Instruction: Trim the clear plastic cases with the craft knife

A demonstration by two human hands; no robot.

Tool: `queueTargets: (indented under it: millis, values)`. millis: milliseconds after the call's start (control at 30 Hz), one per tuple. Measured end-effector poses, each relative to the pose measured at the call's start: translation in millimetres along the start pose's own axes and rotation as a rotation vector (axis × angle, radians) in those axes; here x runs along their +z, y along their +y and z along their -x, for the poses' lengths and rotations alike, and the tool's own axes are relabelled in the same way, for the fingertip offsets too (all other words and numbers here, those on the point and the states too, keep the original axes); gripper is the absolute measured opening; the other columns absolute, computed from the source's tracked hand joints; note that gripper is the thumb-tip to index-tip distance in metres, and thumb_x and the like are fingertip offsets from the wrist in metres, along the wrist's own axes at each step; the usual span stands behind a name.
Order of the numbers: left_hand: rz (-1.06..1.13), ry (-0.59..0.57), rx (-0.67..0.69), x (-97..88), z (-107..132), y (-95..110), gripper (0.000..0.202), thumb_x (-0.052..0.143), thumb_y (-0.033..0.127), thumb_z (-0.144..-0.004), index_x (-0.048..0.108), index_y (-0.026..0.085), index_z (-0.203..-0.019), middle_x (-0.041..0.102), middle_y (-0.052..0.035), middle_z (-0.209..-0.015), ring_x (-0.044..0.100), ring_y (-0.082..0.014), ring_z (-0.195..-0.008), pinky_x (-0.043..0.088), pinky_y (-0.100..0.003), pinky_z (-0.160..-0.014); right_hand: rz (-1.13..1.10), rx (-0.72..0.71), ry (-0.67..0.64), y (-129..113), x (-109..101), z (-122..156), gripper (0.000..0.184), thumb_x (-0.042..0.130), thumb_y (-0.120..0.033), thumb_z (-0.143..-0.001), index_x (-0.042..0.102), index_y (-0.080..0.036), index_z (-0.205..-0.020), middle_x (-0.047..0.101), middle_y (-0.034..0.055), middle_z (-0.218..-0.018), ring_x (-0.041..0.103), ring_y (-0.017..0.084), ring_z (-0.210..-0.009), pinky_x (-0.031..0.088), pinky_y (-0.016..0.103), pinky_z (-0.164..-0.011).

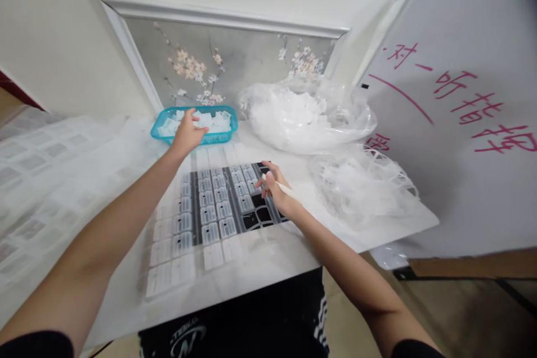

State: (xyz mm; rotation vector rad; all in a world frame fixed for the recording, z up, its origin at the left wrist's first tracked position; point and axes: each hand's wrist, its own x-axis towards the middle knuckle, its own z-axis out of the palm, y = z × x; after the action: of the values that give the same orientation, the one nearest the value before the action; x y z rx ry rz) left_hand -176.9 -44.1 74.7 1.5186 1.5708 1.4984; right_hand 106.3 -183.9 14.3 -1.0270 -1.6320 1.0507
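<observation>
I am dipping my loosely bent left hand (188, 134) into the basket (161, 133), handy behind the tray (210, 218), right hand (274, 189) pinching a stick (287, 187).

I record left hand (187, 133) and right hand (274, 185) bare, black short sleeves (36, 345), black garment (260, 319) with white logo print (187, 338), white side stripes (321, 313)

The left hand (188, 133) dips into the blue basket (218, 137) of small clear pieces (216, 122) at the back of the counter (260, 268), while the right hand (274, 187) pinches a thin white stick (286, 186) over the dark grid tray (218, 201).
</observation>
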Motion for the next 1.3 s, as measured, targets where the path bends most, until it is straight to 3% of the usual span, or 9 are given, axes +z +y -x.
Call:
queueTargets:
  millis: [100,233,333,467,733,1033,1133,1233,1300]
  values:
    - [0.0,-0.347,0.076,7.7,42,0,0.029,0.06,0.023,-0.082,0.062,0.015,-0.11,0.065,-0.0059,-0.086,0.061,-0.0136,-0.063,0.048,-0.024,-0.057,-0.1,0.097,0.007,0,-4,11,0.033,0.041,-0.053,-0.095,0.049,-0.022,-0.1,0.061,-0.0035,-0.071,0.05,0.01,-0.047,0.039,0.023,-0.046]
    - [-0.186,-0.693,0.265,20.8,125,14,0.021,0.052,0.029,-0.09,0.069,0.023,-0.101,0.068,-0.0027,-0.079,0.063,-0.0156,-0.065,0.046,-0.025,-0.062,-0.169,0.159,-0.023,6,-7,37,0.022,0.057,-0.04,-0.087,0.046,-0.022,-0.082,0.06,-0.0045,-0.065,0.051,0.01,-0.047,0.04,0.023,-0.046]
    - [-0.265,-0.793,0.468,27.1,171,19,0.02,0.053,0.026,-0.091,0.069,0.027,-0.101,0.071,-0.0036,-0.095,0.066,-0.0201,-0.086,0.047,-0.028,-0.074,-0.143,0.201,-0.05,10,-2,51,0.018,0.061,-0.033,-0.083,0.048,-0.021,-0.079,0.063,-0.0029,-0.063,0.053,0.011,-0.048,0.04,0.022,-0.045]
    - [-0.376,-0.752,0.51,28.1,189,10,0.018,0.052,0.029,-0.093,0.067,0.027,-0.101,0.07,-0.003,-0.089,0.065,-0.021,-0.082,0.045,-0.029,-0.071,-0.03,0.245,-0.062,13,7,52,0.015,0.063,-0.027,-0.079,0.052,-0.02,-0.072,0.061,-0.0034,-0.056,0.052,0.011,-0.045,0.038,0.021,-0.043]
    - [-0.537,-0.83,0.732,27.7,187,4,0.027,0.048,0.026,-0.094,0.062,0.019,-0.116,0.06,-0.0081,-0.101,0.058,-0.0214,-0.093,0.046,-0.034,-0.08,-0.009,0.313,-0.08,16,10,47,0.013,0.063,-0.025,-0.077,0.053,-0.02,-0.07,0.063,-0.0021,-0.057,0.052,0.01,-0.044,0.04,0.021,-0.042]
    - [-0.554,-0.797,0.842,30.8,187,4,0.023,0.051,0.024,-0.092,0.066,0.019,-0.108,0.062,-0.0092,-0.107,0.057,-0.0231,-0.099,0.042,-0.036,-0.083,-0.021,0.308,-0.076,14,11,46,0.014,0.063,-0.024,-0.077,0.052,-0.02,-0.069,0.063,-0.0017,-0.057,0.053,0.011,-0.044,0.042,0.021,-0.042]
    - [-0.546,-0.697,0.769,28.2,185,7,0.026,0.048,0.031,-0.095,0.07,0.018,-0.086,0.066,-0.0055,-0.079,0.06,-0.0189,-0.079,0.04,-0.031,-0.073,0.0,0.306,-0.076,15,10,46,0.013,0.062,-0.024,-0.077,0.053,-0.02,-0.069,0.063,-0.0014,-0.057,0.054,0.011,-0.044,0.042,0.021,-0.042]
    - [-0.751,-0.542,0.561,24.9,184,12,0.049,0.048,0.046,-0.094,0.064,0.016,-0.059,0.054,-0.0047,-0.052,0.055,-0.0183,-0.057,0.035,-0.029,-0.061,0.018,0.326,-0.09,15,10,43,0.012,0.062,-0.022,-0.076,0.053,-0.02,-0.068,0.064,-0.0014,-0.057,0.054,0.01,-0.044,0.043,0.02,-0.042]
    - [-0.886,-0.466,0.455,22.9,184,16,0.049,0.043,0.046,-0.095,0.066,0.015,-0.065,0.055,-0.0067,-0.053,0.056,-0.0206,-0.058,0.034,-0.03,-0.06,0.01,0.36,-0.105,15,10,40,0.013,0.061,-0.022,-0.075,0.052,-0.02,-0.067,0.063,-0.0017,-0.056,0.054,0.01,-0.043,0.043,0.02,-0.04]
